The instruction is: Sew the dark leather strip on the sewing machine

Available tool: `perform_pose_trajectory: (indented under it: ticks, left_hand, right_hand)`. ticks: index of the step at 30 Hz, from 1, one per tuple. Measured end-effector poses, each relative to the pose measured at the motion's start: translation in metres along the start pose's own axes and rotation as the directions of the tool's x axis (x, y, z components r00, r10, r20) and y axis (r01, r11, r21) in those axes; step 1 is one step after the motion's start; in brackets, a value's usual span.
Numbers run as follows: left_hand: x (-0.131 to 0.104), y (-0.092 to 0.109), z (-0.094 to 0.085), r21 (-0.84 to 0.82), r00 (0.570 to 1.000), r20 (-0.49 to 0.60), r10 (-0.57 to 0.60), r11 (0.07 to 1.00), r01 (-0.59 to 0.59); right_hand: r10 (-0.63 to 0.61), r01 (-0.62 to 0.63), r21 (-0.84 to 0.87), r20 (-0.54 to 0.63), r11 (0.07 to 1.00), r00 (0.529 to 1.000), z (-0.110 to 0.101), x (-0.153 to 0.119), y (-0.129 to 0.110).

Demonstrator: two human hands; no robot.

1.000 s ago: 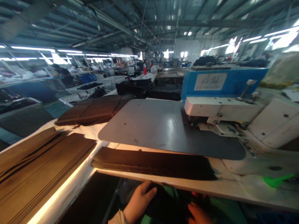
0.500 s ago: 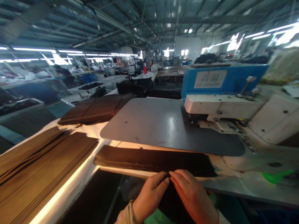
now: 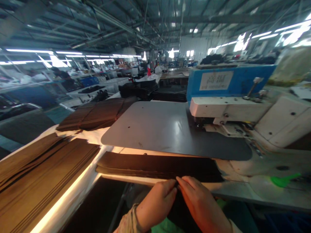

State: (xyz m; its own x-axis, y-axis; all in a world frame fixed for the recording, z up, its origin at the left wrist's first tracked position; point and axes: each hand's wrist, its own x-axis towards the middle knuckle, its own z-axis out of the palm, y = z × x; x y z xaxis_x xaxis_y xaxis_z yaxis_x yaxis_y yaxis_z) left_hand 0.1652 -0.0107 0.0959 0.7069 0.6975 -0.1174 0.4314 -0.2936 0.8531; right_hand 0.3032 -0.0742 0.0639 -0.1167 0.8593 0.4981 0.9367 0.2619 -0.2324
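Note:
Both hands meet at the table's front edge, fingertips close together. My left hand (image 3: 157, 202) pinches the upper edge of a dark cloth piece (image 3: 182, 213) that hangs down between the hands. The fingers of my right hand (image 3: 201, 202) are closed on the same edge, just to the right. Right behind the fingertips lies a long stack of dark strips (image 3: 155, 165). Beyond it is a smooth grey metal plate (image 3: 155, 127), reaching under the head of a blue and white machine (image 3: 218, 87).
Brown cloth stacks (image 3: 43, 184) lie at the left, with a tied dark bundle (image 3: 94, 113) behind them. Black piles (image 3: 138, 89) stand past the plate. A green object (image 3: 284, 179) sits at the right. A person (image 3: 60, 76) is far back left.
The view has shifted slightly. My left hand has rolled a little, hiding more of its thumb; both hands stay together on the dark cloth.

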Motion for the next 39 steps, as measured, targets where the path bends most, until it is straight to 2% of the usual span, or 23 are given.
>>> perform_pose_trajectory:
  ticks: [3, 9, 12, 15, 21, 27, 30, 34, 36, 39]
  left_hand:
    - [0.0, 0.003, 0.0, -0.026, 0.999, 0.049, 0.018, 1.0, -0.017]
    - [0.001, 0.01, 0.007, 0.093, 1.0, 0.004, -0.03, 0.995, 0.03]
    - [0.001, 0.011, 0.012, 0.134, 0.999, -0.031, -0.011, 0.991, 0.015]
    - [0.0, 0.009, 0.017, 0.142, 0.997, -0.071, 0.023, 0.99, -0.012]
    - [-0.003, 0.002, 0.023, 0.191, 0.997, -0.058, 0.052, 0.981, -0.04]
    - [-0.002, -0.005, 0.021, 0.208, 0.995, -0.028, 0.099, 0.974, -0.091]
    - [-0.004, -0.009, 0.022, 0.102, 0.991, -0.079, 0.111, 0.99, -0.103]
    - [-0.004, -0.012, 0.023, -0.022, 0.981, -0.184, 0.067, 0.997, -0.072]
    - [-0.004, -0.013, 0.023, -0.026, 0.982, -0.185, 0.042, 0.999, -0.048]
    - [-0.002, -0.014, 0.021, -0.008, 0.99, -0.139, 0.023, 1.0, -0.024]
  right_hand:
    - [-0.02, 0.022, -0.047, 0.031, 0.999, 0.999, -0.005, 0.002, 0.001]
    - [-0.03, 0.036, -0.154, 0.04, 0.987, 0.999, -0.009, 0.004, -0.002]
    - [0.058, -0.051, -0.12, 0.058, 0.991, 0.997, -0.008, 0.005, -0.004]
    - [0.157, -0.155, -0.026, 0.132, 0.988, 0.979, -0.008, 0.006, -0.005]
    - [0.287, -0.356, 0.178, 0.321, 0.917, 0.902, -0.009, 0.011, -0.003]
    - [0.356, -0.481, 0.288, 0.392, 0.828, 0.848, -0.002, 0.012, 0.001]
    - [0.337, -0.476, 0.344, 0.392, 0.809, 0.856, -0.001, 0.011, 0.004]
    - [0.284, -0.393, 0.404, 0.304, 0.826, 0.909, -0.003, 0.008, 0.005]
    - [0.269, -0.36, 0.394, 0.268, 0.846, 0.925, -0.004, 0.005, 0.003]
    - [0.251, -0.345, 0.361, 0.283, 0.866, 0.926, -0.003, 0.0, -0.001]
